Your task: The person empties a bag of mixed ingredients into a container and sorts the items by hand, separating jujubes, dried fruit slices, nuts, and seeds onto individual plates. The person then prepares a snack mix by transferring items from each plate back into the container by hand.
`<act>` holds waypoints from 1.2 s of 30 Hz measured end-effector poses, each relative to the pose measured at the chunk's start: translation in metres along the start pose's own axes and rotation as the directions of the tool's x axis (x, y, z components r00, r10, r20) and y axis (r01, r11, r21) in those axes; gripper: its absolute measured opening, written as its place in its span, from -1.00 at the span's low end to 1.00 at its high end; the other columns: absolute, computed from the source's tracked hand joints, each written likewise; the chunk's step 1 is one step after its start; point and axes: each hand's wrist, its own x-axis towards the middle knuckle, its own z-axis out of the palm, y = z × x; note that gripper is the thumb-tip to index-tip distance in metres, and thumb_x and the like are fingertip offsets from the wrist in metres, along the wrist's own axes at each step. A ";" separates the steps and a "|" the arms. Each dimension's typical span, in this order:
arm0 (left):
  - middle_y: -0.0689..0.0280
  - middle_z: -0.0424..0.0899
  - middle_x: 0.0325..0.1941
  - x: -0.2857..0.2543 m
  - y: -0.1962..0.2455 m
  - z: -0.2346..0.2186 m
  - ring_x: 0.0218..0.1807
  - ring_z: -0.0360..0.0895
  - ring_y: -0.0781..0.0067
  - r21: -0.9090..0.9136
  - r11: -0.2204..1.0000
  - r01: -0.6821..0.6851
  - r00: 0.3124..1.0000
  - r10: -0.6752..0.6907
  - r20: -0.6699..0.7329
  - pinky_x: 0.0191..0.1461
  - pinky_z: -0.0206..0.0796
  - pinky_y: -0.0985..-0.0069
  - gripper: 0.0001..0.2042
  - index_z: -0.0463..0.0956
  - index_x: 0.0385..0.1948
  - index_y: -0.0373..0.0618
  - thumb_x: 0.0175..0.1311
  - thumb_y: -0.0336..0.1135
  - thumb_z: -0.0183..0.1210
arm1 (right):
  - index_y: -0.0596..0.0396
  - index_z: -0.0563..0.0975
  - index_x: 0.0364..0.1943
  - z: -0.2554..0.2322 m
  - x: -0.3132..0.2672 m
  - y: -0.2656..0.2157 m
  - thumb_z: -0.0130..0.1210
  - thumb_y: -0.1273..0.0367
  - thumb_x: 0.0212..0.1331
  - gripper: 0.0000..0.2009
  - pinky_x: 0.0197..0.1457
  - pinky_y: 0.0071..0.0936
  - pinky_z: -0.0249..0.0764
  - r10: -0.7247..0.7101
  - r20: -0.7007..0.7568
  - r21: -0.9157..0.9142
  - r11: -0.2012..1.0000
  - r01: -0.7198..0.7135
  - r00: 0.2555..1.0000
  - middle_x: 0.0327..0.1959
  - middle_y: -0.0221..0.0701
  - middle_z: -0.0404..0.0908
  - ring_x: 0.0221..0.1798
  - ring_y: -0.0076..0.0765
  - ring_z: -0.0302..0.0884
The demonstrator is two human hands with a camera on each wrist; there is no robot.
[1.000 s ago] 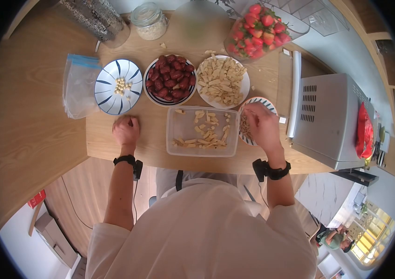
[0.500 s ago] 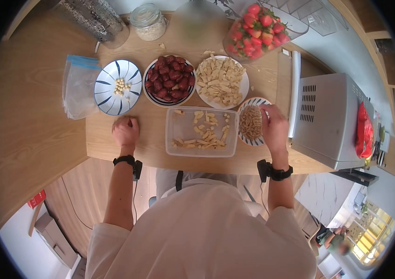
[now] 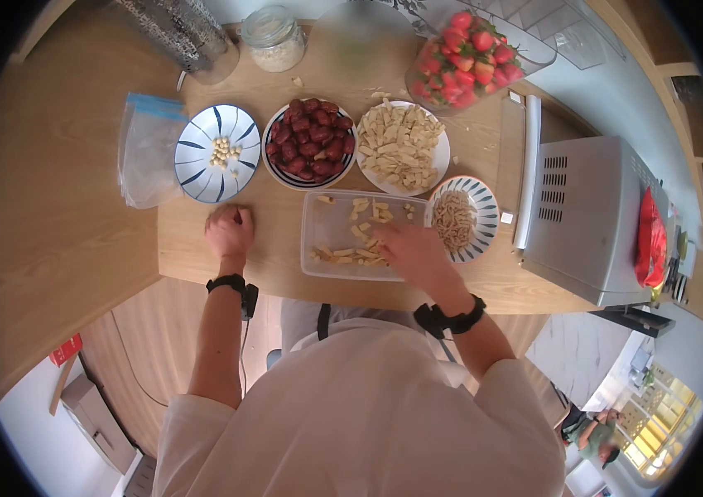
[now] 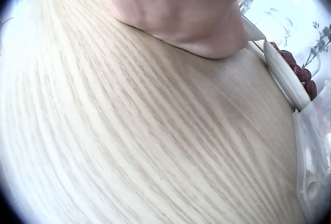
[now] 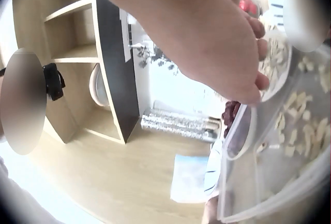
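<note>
My right hand (image 3: pixel 414 255) is over the right side of a clear plastic box (image 3: pixel 312 236), its fingers bent down towards the pale cut pieces (image 3: pixel 351 253) inside. In the right wrist view the curled fingers (image 5: pixel 262 49) show beside the box, and I cannot tell whether they hold anything. Just right of the box stands a striped plate (image 3: pixel 484 234) of small tan twisted pieces (image 3: pixel 453 222). My left hand (image 3: pixel 229 230) rests curled on the wooden table, just below a blue-striped plate (image 3: pixel 194 178) with several small round cream pieces (image 3: pixel 224 152).
Behind the box stand a bowl of red dates (image 3: pixel 310 141) and a plate of pale slices (image 3: pixel 401 145). A tub of strawberries (image 3: pixel 467 62), a glass jar (image 3: pixel 274 45) and zip bags (image 3: pixel 149 157) lie around them. A grey appliance (image 3: pixel 575 215) stands at right.
My right hand has moved left from the plate of tan pieces to over the plastic box. The left hand stays in place on the table. The head view has shifted slightly.
</note>
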 end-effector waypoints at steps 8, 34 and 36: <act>0.20 0.55 -0.61 0.000 0.002 -0.003 -0.48 0.51 0.01 -0.016 1.000 0.006 1.000 -0.006 -0.007 -0.33 0.35 0.16 -0.77 0.45 -0.74 -0.09 0.09 -0.27 0.11 | -0.13 0.62 -0.10 0.045 0.031 -0.033 0.09 0.39 0.13 -0.76 -0.14 -0.20 0.54 -0.137 0.168 0.148 0.983 0.112 0.976 -0.22 -0.39 0.64 -0.16 -0.12 0.63; 0.31 0.58 -0.56 0.001 0.000 -0.004 -0.42 0.53 0.14 -0.008 1.000 0.012 1.000 -0.012 0.027 -0.19 0.40 0.25 -0.78 0.48 -0.72 -0.08 0.09 -0.28 0.13 | 0.03 0.61 -0.41 0.071 0.059 -0.005 0.18 0.42 -0.07 -0.90 -0.27 -0.13 0.55 -0.148 0.188 -0.211 0.960 0.187 0.971 -0.48 -0.27 0.63 -0.32 -0.04 0.67; 0.31 0.58 -0.56 0.000 0.002 -0.004 -0.42 0.53 0.14 -0.020 1.000 0.002 1.000 -0.002 0.014 -0.20 0.40 0.25 -0.78 0.47 -0.72 -0.08 0.09 -0.28 0.13 | -0.02 0.61 -0.34 0.065 0.064 -0.011 0.16 0.44 -0.04 -0.86 -0.24 -0.13 0.55 -0.143 0.222 -0.133 0.976 0.175 0.965 -0.43 -0.30 0.64 -0.26 -0.06 0.67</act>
